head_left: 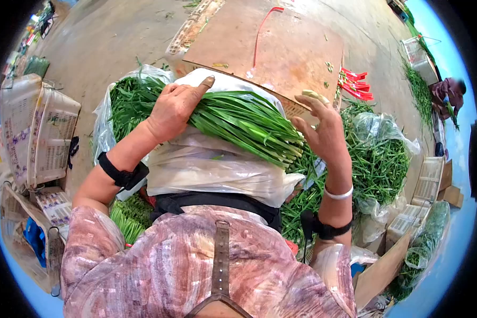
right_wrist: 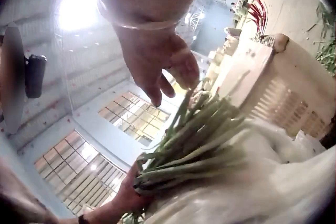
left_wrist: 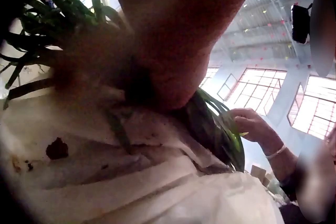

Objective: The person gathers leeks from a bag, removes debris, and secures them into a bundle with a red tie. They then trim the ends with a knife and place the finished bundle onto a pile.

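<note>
Across the person's lap, near a broad brown board [head_left: 291, 47], pale plastic sheeting [head_left: 212, 169] lies under a long bunch of green leaves [head_left: 238, 122], its stem ends pointing toward the right hand [head_left: 326, 130]. The left hand [head_left: 177, 108] grips the leafy part, while the right hand's fingers are bent and spread apart beside the stem ends; a thin red strip [head_left: 258, 40] lies on the board.

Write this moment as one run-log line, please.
left hand: gripping green bundle | right hand: open beside stem ends | under bundle: white plastic | red strips: beside board
</note>
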Tool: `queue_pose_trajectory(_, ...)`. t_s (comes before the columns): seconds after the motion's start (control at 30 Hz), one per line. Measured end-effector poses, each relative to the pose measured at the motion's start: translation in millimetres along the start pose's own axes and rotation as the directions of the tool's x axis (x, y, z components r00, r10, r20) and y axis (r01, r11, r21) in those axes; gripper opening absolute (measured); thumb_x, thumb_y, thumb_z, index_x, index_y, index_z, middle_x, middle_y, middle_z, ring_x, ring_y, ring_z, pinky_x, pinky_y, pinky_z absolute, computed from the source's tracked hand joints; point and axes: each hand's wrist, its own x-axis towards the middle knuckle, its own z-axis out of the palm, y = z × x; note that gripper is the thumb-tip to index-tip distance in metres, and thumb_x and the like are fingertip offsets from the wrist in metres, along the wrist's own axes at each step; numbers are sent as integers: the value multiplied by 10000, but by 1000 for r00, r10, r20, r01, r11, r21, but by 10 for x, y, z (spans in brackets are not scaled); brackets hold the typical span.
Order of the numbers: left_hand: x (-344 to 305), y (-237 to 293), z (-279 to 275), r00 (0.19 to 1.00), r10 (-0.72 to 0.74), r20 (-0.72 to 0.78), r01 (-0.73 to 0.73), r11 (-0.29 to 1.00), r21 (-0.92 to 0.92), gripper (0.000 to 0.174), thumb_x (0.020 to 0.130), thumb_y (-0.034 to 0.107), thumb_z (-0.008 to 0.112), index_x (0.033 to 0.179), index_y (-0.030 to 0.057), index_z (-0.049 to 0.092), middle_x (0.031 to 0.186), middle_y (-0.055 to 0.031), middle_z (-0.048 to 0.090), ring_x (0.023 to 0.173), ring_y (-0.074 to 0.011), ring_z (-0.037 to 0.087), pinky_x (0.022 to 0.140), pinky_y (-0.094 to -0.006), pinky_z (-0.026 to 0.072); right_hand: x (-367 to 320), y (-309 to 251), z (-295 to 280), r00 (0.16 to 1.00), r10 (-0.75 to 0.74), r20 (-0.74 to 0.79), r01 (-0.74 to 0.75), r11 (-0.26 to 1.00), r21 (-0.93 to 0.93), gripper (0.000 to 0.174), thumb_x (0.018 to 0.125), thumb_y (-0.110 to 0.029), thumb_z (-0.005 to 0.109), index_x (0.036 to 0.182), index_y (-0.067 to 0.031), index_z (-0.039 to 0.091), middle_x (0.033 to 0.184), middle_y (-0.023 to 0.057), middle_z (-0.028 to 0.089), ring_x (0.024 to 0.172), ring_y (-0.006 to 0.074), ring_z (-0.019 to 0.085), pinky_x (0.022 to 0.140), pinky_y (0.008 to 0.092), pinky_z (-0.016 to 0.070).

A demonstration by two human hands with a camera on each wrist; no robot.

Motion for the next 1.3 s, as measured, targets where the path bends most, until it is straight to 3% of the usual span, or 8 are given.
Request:
queue_pose_trajectory(0.4,-101,53,55,997,37,-61,-31,995,93,562,707,57,546,1267,47,499,904,-73,572,871,-236,562,809,-361,408,128,131,447,967,214,139,-220,975,29,130,809,-113,626,879,-4,622,819,141,650,717,240,638,651,348,504)
queue_pose_trajectory(0.5,-109,72,74,998,51,-33,-48,996,73,513,702,60,546,1215,69,555,915,-78,565,880,-247,552,805,-365,410,32,172,241,885,460,78,-324,486,811,95,891,-73,549,871,13,584,822,132,662,705,185,658,590,269,528)
queue_pose_trajectory(0.7,-105,78,141,998,54,-20,-52,994,93,456,702,67,533,1154,96,590,890,-63,547,859,-228,537,794,-340,391,-524,802,-95,790,599,128,-149,-16,989,75,890,-79,562,832,-35,548,716,54,584,493,110,510,397,213,422)
queue_pose_trajectory(0.8,-104,78,139,998,58,-27,-55,994,93,450,702,62,531,1147,97,591,887,-62,546,861,-228,537,797,-343,390,-834,1004,-428,663,748,33,-327,250,911,90,889,-106,578,845,-31,554,730,62,594,498,88,517,407,193,404)
queue_pose_trajectory(0.87,-95,76,116,998,57,-16,-56,995,78,501,663,52,591,1163,81,589,908,-76,560,881,-249,550,801,-364,408,-912,982,-596,586,810,5,-807,584,-84,215,830,-175,646,898,17,577,836,136,639,664,228,613,580,360,493)
queue_pose_trajectory(0.9,-86,80,102,998,56,-14,-54,995,78,501,663,52,591,1163,81,589,908,-76,560,881,-249,550,801,-364,408,-949,948,-619,634,772,-45,-545,404,-735,288,803,-200,671,946,37,589,900,172,647,764,289,636,679,416,507)
queue_pose_trajectory(1.07,16,74,45,996,89,4,-89,995,53,454,680,51,575,1134,64,591,859,-90,550,815,-261,560,743,-361,452,-453,291,-361,975,186,118,-172,977,-125,584,713,-231,742,1190,23,520,1238,234,510,1170,362,476,993,400,369)
queue_pose_trajectory(1.3,147,-1,-86,987,123,107,-134,986,96,455,702,63,558,1155,89,577,826,-81,556,722,-254,576,665,-350,473,459,144,593,896,61,439,-127,984,122,981,646,-568,721,1268,104,369,1185,337,484,1151,419,469,966,403,382)
